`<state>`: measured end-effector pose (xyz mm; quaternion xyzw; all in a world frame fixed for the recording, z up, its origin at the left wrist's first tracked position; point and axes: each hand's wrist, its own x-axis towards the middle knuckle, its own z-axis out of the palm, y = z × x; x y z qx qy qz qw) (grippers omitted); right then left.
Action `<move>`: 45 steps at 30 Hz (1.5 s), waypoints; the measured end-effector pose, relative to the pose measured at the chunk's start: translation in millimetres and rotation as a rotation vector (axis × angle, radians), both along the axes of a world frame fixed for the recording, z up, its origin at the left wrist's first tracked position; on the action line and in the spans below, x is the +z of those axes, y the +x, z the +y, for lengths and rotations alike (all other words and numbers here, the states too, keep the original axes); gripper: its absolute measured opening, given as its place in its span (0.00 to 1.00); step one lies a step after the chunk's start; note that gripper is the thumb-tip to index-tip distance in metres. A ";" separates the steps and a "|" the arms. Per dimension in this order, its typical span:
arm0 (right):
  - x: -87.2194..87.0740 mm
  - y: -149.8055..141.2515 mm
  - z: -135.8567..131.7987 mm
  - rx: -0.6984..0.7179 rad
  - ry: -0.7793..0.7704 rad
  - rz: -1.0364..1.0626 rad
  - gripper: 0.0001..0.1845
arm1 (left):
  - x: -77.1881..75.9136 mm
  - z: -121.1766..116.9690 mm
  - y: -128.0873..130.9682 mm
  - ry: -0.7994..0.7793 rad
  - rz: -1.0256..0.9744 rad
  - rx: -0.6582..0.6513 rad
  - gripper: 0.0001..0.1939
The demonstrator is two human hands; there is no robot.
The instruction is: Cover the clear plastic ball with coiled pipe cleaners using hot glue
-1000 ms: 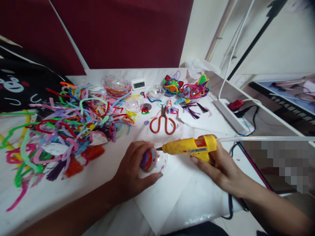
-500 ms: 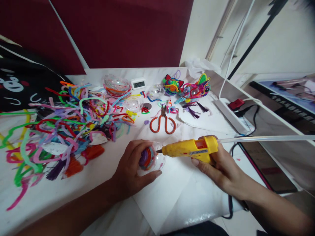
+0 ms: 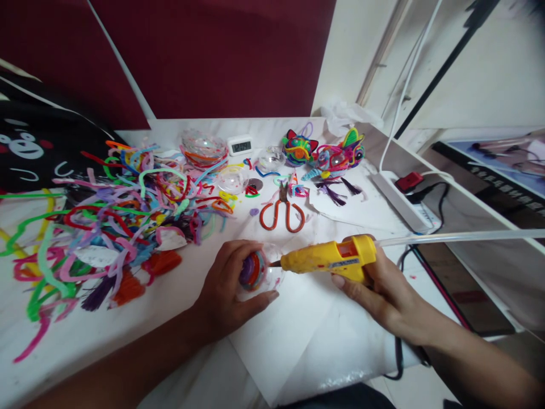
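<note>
Near the front edge of the desk (image 3: pixel 193 270), the left hand (image 3: pixel 223 287) curves widely spread fingers around a clear plastic ball (image 3: pixel 272 279) with purple-orange fuzzy coils; the right hand (image 3: pixel 385 292) wraps a yellow glue gun (image 3: pixel 317 258), nozzle at the coils.

Craft workspace, white table (image 3: pixel 240 230), heaped pipe cleaners (image 3: pixel 119 218), glue gun (image 3: pixel 315 258), scissors (image 3: pixel 283 194)

Person's left grip (image 3: pixel 230 289) around a clear ball (image 3: pixel 258 271); right grip (image 3: pixel 383 295) holding a yellow glue gun (image 3: pixel 326 257), nozzle just beside coloured coils. Beyond, on the bench (image 3: pixel 97 329): scissors (image 3: pixel 283 195), heaped pipe cleaners (image 3: pixel 128 221).
</note>
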<state>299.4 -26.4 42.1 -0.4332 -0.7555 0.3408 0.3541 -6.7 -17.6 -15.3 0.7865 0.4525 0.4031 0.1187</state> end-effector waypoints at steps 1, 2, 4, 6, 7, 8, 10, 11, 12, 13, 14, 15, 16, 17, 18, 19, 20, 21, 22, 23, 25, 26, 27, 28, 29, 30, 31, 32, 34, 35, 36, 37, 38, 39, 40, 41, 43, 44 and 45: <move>0.0 -0.5 1.3 -0.010 -0.032 0.022 0.09 | 0.0 0.5 -0.3 -0.003 -0.002 0.006 0.35; 0.1 -1.0 3.2 -0.026 -0.069 0.052 0.10 | -0.1 1.0 -0.6 -0.007 -0.002 0.015 0.35; 1.0 -2.4 8.9 -0.064 -0.171 0.124 0.12 | -0.7 2.2 -1.3 -0.010 0.004 0.037 0.35; 1.9 -3.9 16.8 -0.104 -0.294 0.209 0.16 | -1.3 3.7 -2.1 0.013 0.012 0.038 0.35; 1.9 -4.6 21.2 -0.122 -0.353 0.245 0.18 | -1.4 4.3 -2.3 0.033 0.014 0.028 0.34; 1.4 -5.3 25.6 -0.140 -0.399 0.274 0.20 | -1.3 4.9 -2.3 0.053 0.016 0.018 0.34; -1.1 -6.1 33.7 -0.168 -0.457 0.300 0.23 | -0.3 5.2 -1.9 0.083 0.021 0.001 0.33; -3.0 -6.4 37.0 -0.178 -0.474 0.297 0.24 | 0.5 5.0 -1.5 0.093 0.022 -0.005 0.32; -5.2 -6.6 39.8 -0.184 -0.488 0.289 0.25 | 1.4 4.6 -1.0 0.104 0.024 -0.013 0.32; -7.6 -6.8 41.9 -0.186 -0.501 0.278 0.27 | 2.2 3.9 -0.4 0.111 0.025 -0.023 0.31; -10.0 -6.8 43.5 -0.186 -0.511 0.270 0.28 | 2.9 3.2 0.1 0.115 0.025 -0.036 0.31; -12.3 -6.6 44.7 -0.182 -0.521 0.261 0.29 | 3.4 2.5 0.5 0.114 0.028 -0.049 0.31; -14.5 -6.0 45.6 -0.177 -0.526 0.247 0.30 | 3.7 1.7 0.9 0.111 0.033 -0.061 0.31; -16.3 -5.1 46.2 -0.176 -0.517 0.216 0.30 | 3.7 1.0 1.3 0.111 0.039 -0.067 0.31; -17.6 -3.7 46.6 -0.180 -0.489 0.158 0.29 | 3.5 0.4 1.6 0.111 0.049 -0.069 0.31; -18.5 -2.0 46.9 -0.188 -0.442 0.069 0.27 | 3.2 -0.2 1.9 0.119 0.057 -0.070 0.31; -18.8 -0.1 47.0 -0.207 -0.375 -0.041 0.24 | 2.8 -0.7 2.3 0.130 0.063 -0.069 0.31; -18.6 1.8 46.7 -0.239 -0.290 -0.161 0.21 | 2.3 -1.3 2.9 0.136 0.070 -0.070 0.31; -17.9 3.2 45.9 -0.279 -0.194 -0.277 0.20 | 1.9 -1.9 3.5 0.135 0.078 -0.072 0.31; -16.6 3.9 44.5 -0.319 -0.095 -0.369 0.19 | 1.5 -2.6 4.2 0.124 0.087 -0.074 0.31; -12.9 2.1 39.4 -0.345 0.088 -0.430 0.18 | 0.8 -3.7 5.6 0.100 0.096 -0.078 0.30; -10.8 -0.6 35.8 -0.304 0.164 -0.405 0.16 | 0.5 -4.2 6.2 0.087 0.098 -0.075 0.30; -8.8 -4.4 31.7 -0.224 0.223 -0.351 0.15 | 0.3 -4.5 6.7 0.077 0.097 -0.071 0.30; -7.0 -9.2 27.4 -0.120 0.266 -0.278 0.13 | 0.2 -4.7 7.2 0.072 0.093 -0.065 0.30; -5.9 -14.7 23.1 -0.012 0.298 -0.208 0.12 | 0.2 -4.7 7.5 0.069 0.092 -0.062 0.30; -5.5 -20.5 19.1 0.077 0.324 -0.152 0.13 | 0.3 -4.6 7.8 0.070 0.094 -0.063 0.30; -6.0 -26.2 15.5 0.138 0.348 -0.120 0.15 | 0.6 -4.4 8.1 0.072 0.098 -0.062 0.30; -7.4 -31.6 12.6 0.177 0.371 -0.106 0.17 | 1.1 -4.1 8.3 0.079 0.101 -0.063 0.30; -11.7 -40.1 8.4 0.207 0.410 -0.107 0.21 | 2.1 -3.4 9.0 0.092 0.102 -0.062 0.29; -14.2 -43.1 7.0 0.210 0.422 -0.113 0.23 | 2.6 -3.1 9.5 0.096 0.102 -0.058 0.29; -16.4 -45.2 6.1 0.212 0.425 -0.119 0.24 | 3.0 -2.8 9.9 0.100 0.103 -0.054 0.28; -18.2 -46.6 5.4 0.213 0.424 -0.125 0.25 | 3.4 -2.6 10.4 0.104 0.107 -0.054 0.28; -19.3 -47.4 4.8 0.217 0.420 -0.131 0.26 | 3.7 -2.4 10.9 0.110 0.117 -0.054 0.28; -19.9 -47.8 4.5 0.221 0.412 -0.139 0.27 | 4.1 -2.2 11.4 0.115 0.132 -0.056 0.28; -20.1 -47.9 4.2 0.225 0.404 -0.147 0.28 | 4.5 -2.0 11.9 0.120 0.149 -0.057 0.28; -20.0 -48.0 4.0 0.229 0.396 -0.153 0.30 | 5.0 -1.9 12.5 0.125 0.164 -0.056 0.28; -20.1 -48.2 3.9 0.237 0.381 -0.165 0.32 | 6.5 -1.4 13.6 0.125 0.182 -0.048 0.28; -20.7 -48.4 4.0 0.241 0.373 -0.169 0.33 | 7.5 -1.0 14.1 0.122 0.184 -0.044 0.27; -21.5 -48.6 4.1 0.243 0.367 -0.169 0.33 | 8.5 -0.6 14.7 0.118 0.186 -0.043 0.27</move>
